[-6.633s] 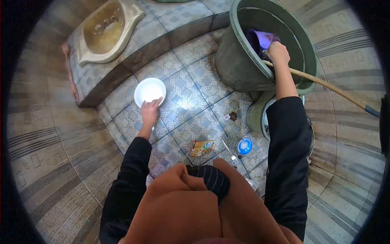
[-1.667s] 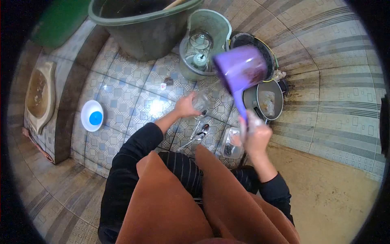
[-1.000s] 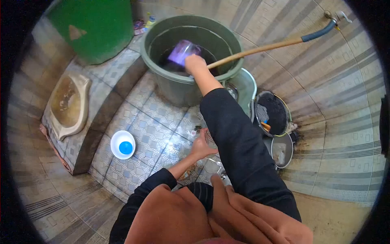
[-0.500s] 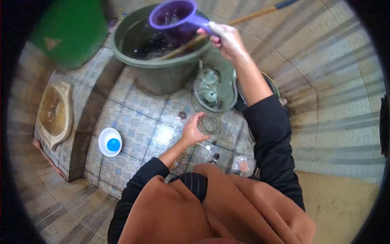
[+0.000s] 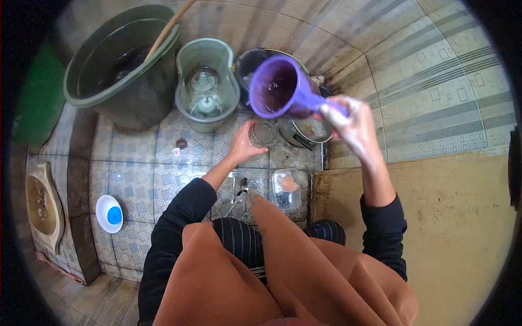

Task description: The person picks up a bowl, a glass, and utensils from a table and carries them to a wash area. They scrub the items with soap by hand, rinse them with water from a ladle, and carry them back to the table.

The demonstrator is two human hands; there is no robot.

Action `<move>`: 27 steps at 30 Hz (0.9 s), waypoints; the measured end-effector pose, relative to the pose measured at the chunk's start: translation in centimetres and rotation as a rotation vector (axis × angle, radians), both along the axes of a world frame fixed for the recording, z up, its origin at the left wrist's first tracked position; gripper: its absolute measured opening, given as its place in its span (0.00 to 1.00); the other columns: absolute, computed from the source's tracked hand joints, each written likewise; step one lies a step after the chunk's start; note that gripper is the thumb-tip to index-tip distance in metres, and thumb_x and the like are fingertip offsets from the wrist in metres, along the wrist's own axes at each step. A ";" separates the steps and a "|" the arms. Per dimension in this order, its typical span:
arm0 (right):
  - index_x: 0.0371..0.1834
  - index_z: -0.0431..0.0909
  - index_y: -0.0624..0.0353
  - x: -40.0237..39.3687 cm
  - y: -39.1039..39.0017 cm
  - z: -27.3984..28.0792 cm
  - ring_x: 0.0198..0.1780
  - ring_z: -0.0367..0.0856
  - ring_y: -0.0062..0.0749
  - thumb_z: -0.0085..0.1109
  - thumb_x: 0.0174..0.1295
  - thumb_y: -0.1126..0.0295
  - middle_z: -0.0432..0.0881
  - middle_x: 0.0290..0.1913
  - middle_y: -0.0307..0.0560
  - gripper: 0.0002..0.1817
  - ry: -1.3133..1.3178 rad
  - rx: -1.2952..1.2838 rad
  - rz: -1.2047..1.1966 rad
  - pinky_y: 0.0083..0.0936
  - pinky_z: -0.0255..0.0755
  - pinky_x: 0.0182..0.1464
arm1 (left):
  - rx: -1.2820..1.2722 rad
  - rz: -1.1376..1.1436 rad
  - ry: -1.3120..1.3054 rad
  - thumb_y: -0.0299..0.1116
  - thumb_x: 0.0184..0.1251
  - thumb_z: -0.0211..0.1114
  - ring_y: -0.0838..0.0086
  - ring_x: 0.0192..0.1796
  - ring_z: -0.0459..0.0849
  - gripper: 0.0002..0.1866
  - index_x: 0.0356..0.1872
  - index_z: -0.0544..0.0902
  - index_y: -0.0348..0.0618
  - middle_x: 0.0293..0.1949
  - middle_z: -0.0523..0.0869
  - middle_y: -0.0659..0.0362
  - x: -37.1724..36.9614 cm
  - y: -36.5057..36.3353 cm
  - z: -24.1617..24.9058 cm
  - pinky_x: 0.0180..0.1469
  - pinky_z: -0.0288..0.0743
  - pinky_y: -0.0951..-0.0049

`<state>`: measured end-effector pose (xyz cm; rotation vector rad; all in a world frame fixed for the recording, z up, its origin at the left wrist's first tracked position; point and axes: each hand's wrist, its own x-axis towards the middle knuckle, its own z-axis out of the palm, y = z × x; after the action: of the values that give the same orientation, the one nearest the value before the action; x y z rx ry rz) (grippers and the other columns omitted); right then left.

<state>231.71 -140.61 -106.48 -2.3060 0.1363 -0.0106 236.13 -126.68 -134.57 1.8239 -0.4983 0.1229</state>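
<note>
My right hand [image 5: 353, 127] is closed round the handle of a purple water dipper [image 5: 274, 87]. The dipper is tilted, its mouth toward me, with some water visible inside. My left hand [image 5: 243, 144] curves its fingers and thumb round the side of a clear glass [image 5: 265, 133], low over the tiled floor. Just beyond that hand stands a pale green tub [image 5: 208, 120], with clear glassware inside it. To the right of the glass, below the dipper, is a pot [image 5: 304, 140]. A fork [image 5: 234, 183] and spoons [image 5: 241, 191] lie on the floor nearer to me.
A large green water barrel [image 5: 136, 103] with a wooden stick [image 5: 169, 30] stands at the back left. A dark bucket [image 5: 243, 68] sits behind the dipper. Near my knees is a clear plastic box [image 5: 293, 202] holding a sponge. Left are a white bowl [image 5: 102, 209] and a squat toilet [image 5: 57, 220].
My view has swung to the right. The dipper has moved from over the water barrel to the right, near the glass. My left hand still holds the glass.
</note>
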 end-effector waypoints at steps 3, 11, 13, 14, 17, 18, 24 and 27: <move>0.32 0.75 0.68 -2.3 -3.3 -4.6 0.12 0.69 0.16 0.55 0.51 0.70 0.79 0.22 0.44 0.10 -0.066 -0.310 0.015 0.14 0.63 0.14 | 0.051 -0.037 -0.031 0.34 0.24 0.72 0.61 0.49 0.70 0.39 0.47 0.67 0.41 0.45 0.72 0.52 0.4 -1.2 -0.5 0.52 0.64 0.68; 0.30 0.75 0.70 -5.5 -5.2 -7.0 0.29 0.78 0.43 0.57 0.46 0.70 0.76 0.26 0.61 0.12 -0.131 -0.339 -0.140 0.28 0.70 0.33 | 0.148 -0.087 -0.048 0.34 0.24 0.71 0.61 0.49 0.71 0.39 0.48 0.66 0.43 0.46 0.71 0.53 1.6 -2.9 -1.4 0.52 0.64 0.68; 0.30 0.75 0.70 -5.8 -5.2 -7.0 0.29 0.78 0.43 0.57 0.46 0.70 0.76 0.26 0.60 0.12 -0.119 -0.318 -0.160 0.28 0.70 0.33 | 0.145 -0.098 0.002 0.36 0.26 0.71 0.62 0.48 0.71 0.39 0.49 0.66 0.43 0.46 0.71 0.54 2.1 -3.3 -2.6 0.52 0.64 0.69; 0.30 0.75 0.70 -6.0 -5.1 -7.1 0.29 0.79 0.42 0.57 0.47 0.70 0.76 0.25 0.60 0.12 -0.121 -0.305 -0.159 0.27 0.70 0.33 | -0.030 -0.048 0.307 0.37 0.28 0.71 0.63 0.47 0.72 0.38 0.50 0.66 0.43 0.46 0.72 0.55 2.4 -3.6 -3.9 0.50 0.66 0.69; 0.30 0.75 0.70 -6.3 -4.3 -7.0 0.28 0.79 0.41 0.56 0.47 0.71 0.77 0.25 0.60 0.11 -0.130 -0.281 -0.151 0.26 0.70 0.32 | -0.408 0.000 0.839 0.45 0.40 0.66 0.66 0.44 0.75 0.32 0.49 0.68 0.43 0.44 0.74 0.58 2.9 -4.6 -5.9 0.45 0.70 0.69; 0.30 0.75 0.70 -6.3 -4.0 -7.1 0.28 0.79 0.40 0.56 0.47 0.71 0.77 0.25 0.59 0.11 -0.132 -0.257 -0.153 0.25 0.69 0.32 | -0.567 -0.141 1.136 0.48 0.44 0.61 0.66 0.43 0.75 0.30 0.48 0.68 0.44 0.44 0.75 0.58 3.0 -4.3 -4.6 0.44 0.70 0.68; 0.30 0.75 0.70 -6.3 -2.8 -7.9 0.28 0.78 0.43 0.56 0.47 0.71 0.77 0.25 0.59 0.11 -0.130 -0.223 -0.113 0.26 0.70 0.31 | -0.992 -0.246 1.554 0.57 0.50 0.49 0.64 0.47 0.73 0.28 0.44 0.73 0.46 0.43 0.76 0.56 4.0 -5.8 -5.8 0.50 0.64 0.58; 0.30 0.75 0.70 -6.3 -2.7 -8.3 0.28 0.78 0.43 0.55 0.47 0.71 0.76 0.25 0.59 0.11 -0.140 -0.200 -0.098 0.27 0.70 0.31 | -1.240 -0.348 1.480 0.57 0.49 0.50 0.62 0.50 0.70 0.29 0.47 0.71 0.47 0.47 0.74 0.55 3.5 -5.3 -5.2 0.53 0.61 0.58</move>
<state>225.43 -143.30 -114.82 -2.4860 0.1835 -0.2449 239.62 -131.94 -139.73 0.2704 0.3333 -0.9068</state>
